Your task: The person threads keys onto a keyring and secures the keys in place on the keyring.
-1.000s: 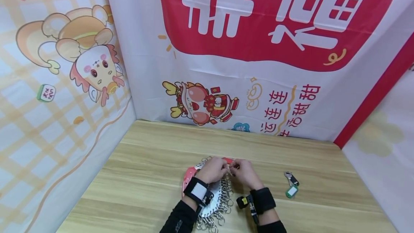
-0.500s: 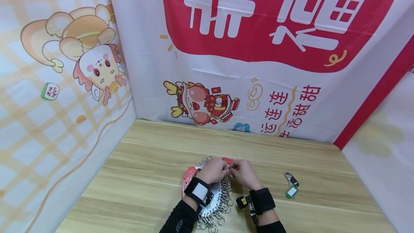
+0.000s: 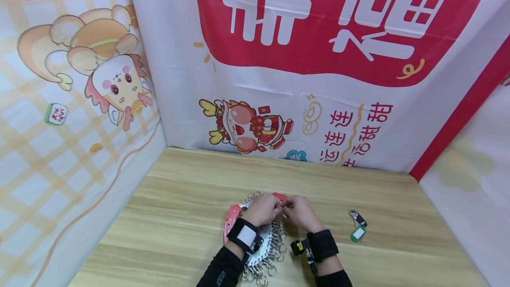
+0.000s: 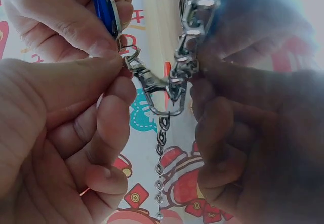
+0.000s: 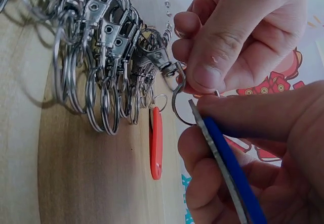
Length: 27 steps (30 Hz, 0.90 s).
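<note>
In the head view my left hand and right hand meet above a round white board hung with many metal clasps. The right wrist view shows the left thumb and fingers pinching a split ring that hangs from a swivel clasp. Between the right thumb and fingers is a blue key tag with a thin flat metal piece along it, its tip close to the ring. Fingertips hide whether the two are linked. A red key tag hangs from a neighbouring ring.
On the table, right of the hands, lie a key, a black tag and a green tag. A pink dotted piece borders the board. Printed cloth walls enclose the table's left, back and right.
</note>
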Each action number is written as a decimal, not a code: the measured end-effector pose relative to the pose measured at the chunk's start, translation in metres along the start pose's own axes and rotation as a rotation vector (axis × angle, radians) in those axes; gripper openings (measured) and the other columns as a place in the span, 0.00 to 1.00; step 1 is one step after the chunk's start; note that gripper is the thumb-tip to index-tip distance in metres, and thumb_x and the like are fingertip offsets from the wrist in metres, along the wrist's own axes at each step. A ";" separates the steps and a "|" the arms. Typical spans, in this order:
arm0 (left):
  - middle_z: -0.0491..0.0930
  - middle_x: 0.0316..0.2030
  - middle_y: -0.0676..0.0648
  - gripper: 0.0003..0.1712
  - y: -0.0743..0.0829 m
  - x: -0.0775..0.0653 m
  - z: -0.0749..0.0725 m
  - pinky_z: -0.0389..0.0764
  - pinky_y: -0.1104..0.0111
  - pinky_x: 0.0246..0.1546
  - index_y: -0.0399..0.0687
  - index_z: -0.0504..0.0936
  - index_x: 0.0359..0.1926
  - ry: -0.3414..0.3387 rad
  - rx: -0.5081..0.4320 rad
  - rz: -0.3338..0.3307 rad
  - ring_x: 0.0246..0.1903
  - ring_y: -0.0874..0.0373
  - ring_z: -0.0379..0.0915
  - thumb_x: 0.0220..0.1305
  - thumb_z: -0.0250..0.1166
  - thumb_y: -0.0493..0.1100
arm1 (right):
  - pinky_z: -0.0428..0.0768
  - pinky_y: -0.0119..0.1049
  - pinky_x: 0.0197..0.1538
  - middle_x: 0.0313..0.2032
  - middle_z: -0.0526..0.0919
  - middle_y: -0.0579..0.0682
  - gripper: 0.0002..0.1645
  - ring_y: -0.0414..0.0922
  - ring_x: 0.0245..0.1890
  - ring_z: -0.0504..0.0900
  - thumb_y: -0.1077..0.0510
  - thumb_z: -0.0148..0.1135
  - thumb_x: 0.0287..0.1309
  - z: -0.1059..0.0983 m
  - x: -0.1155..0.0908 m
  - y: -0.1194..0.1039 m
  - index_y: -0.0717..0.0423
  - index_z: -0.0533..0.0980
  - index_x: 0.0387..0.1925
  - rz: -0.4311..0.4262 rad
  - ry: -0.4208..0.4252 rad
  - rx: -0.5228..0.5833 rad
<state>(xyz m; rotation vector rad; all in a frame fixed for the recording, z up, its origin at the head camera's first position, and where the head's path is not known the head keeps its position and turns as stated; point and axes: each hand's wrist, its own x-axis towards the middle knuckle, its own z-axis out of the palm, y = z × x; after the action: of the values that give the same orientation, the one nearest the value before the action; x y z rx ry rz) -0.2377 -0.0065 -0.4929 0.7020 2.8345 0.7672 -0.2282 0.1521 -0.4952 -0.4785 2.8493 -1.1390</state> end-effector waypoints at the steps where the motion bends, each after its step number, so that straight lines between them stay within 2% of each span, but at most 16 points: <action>1: 0.71 0.18 0.56 0.10 0.000 0.000 -0.001 0.68 0.71 0.24 0.52 0.79 0.23 0.006 -0.006 0.001 0.19 0.63 0.66 0.62 0.64 0.45 | 0.73 0.32 0.25 0.25 0.78 0.46 0.08 0.40 0.22 0.73 0.70 0.62 0.53 -0.001 0.001 0.000 0.54 0.81 0.27 -0.002 -0.001 0.004; 4: 0.70 0.17 0.56 0.12 -0.001 -0.002 -0.006 0.68 0.71 0.21 0.52 0.78 0.22 0.004 -0.050 -0.007 0.17 0.63 0.67 0.63 0.63 0.45 | 0.74 0.33 0.25 0.25 0.78 0.46 0.08 0.40 0.23 0.74 0.69 0.61 0.54 -0.004 0.004 0.000 0.55 0.81 0.28 -0.004 -0.018 0.010; 8: 0.69 0.15 0.54 0.13 -0.003 -0.007 -0.014 0.67 0.70 0.15 0.47 0.78 0.22 -0.010 -0.128 -0.050 0.13 0.62 0.67 0.64 0.61 0.45 | 0.74 0.34 0.26 0.25 0.77 0.46 0.07 0.40 0.23 0.75 0.69 0.61 0.55 -0.011 0.008 0.003 0.56 0.81 0.29 0.011 -0.077 -0.005; 13: 0.67 0.14 0.54 0.15 -0.006 -0.013 -0.025 0.64 0.70 0.14 0.47 0.75 0.21 0.009 -0.145 -0.087 0.11 0.62 0.66 0.65 0.61 0.45 | 0.75 0.35 0.31 0.27 0.78 0.45 0.06 0.40 0.27 0.75 0.69 0.62 0.54 -0.018 0.018 0.011 0.56 0.81 0.29 -0.079 -0.159 -0.126; 16: 0.66 0.13 0.54 0.17 -0.005 -0.015 -0.029 0.65 0.70 0.14 0.49 0.73 0.19 0.012 -0.137 -0.074 0.11 0.62 0.66 0.65 0.61 0.46 | 0.76 0.36 0.34 0.29 0.80 0.46 0.07 0.39 0.30 0.76 0.69 0.63 0.54 -0.019 0.022 0.018 0.55 0.81 0.31 -0.139 -0.214 -0.197; 19: 0.66 0.14 0.55 0.18 -0.005 -0.018 -0.033 0.66 0.70 0.15 0.51 0.72 0.17 0.009 -0.107 -0.052 0.13 0.62 0.65 0.65 0.61 0.46 | 0.77 0.38 0.37 0.31 0.82 0.49 0.07 0.40 0.32 0.78 0.69 0.63 0.54 -0.019 0.024 0.023 0.55 0.81 0.33 -0.179 -0.250 -0.224; 21: 0.66 0.13 0.55 0.19 -0.006 -0.021 -0.035 0.65 0.71 0.16 0.51 0.71 0.16 -0.003 -0.079 -0.032 0.13 0.62 0.64 0.64 0.61 0.46 | 0.77 0.38 0.39 0.32 0.82 0.50 0.07 0.40 0.33 0.78 0.68 0.63 0.54 -0.019 0.024 0.025 0.56 0.81 0.34 -0.199 -0.254 -0.228; 25: 0.63 0.12 0.55 0.22 -0.014 -0.030 -0.040 0.64 0.71 0.15 0.50 0.69 0.14 -0.028 -0.013 -0.016 0.11 0.62 0.61 0.63 0.61 0.45 | 0.77 0.36 0.38 0.32 0.82 0.45 0.07 0.38 0.32 0.78 0.67 0.65 0.53 -0.015 0.023 0.029 0.54 0.81 0.34 -0.256 -0.247 -0.253; 27: 0.63 0.12 0.55 0.21 -0.020 -0.034 -0.042 0.64 0.71 0.16 0.50 0.68 0.14 -0.022 0.036 0.012 0.11 0.63 0.60 0.63 0.62 0.44 | 0.76 0.34 0.37 0.31 0.82 0.43 0.06 0.37 0.32 0.78 0.66 0.66 0.52 -0.013 0.021 0.031 0.54 0.81 0.33 -0.291 -0.239 -0.268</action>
<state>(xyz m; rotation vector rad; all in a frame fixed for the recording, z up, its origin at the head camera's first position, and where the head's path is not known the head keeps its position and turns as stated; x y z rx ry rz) -0.2252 -0.0566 -0.4667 0.7291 2.8336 0.7067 -0.2586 0.1758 -0.5050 -0.9978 2.7884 -0.6678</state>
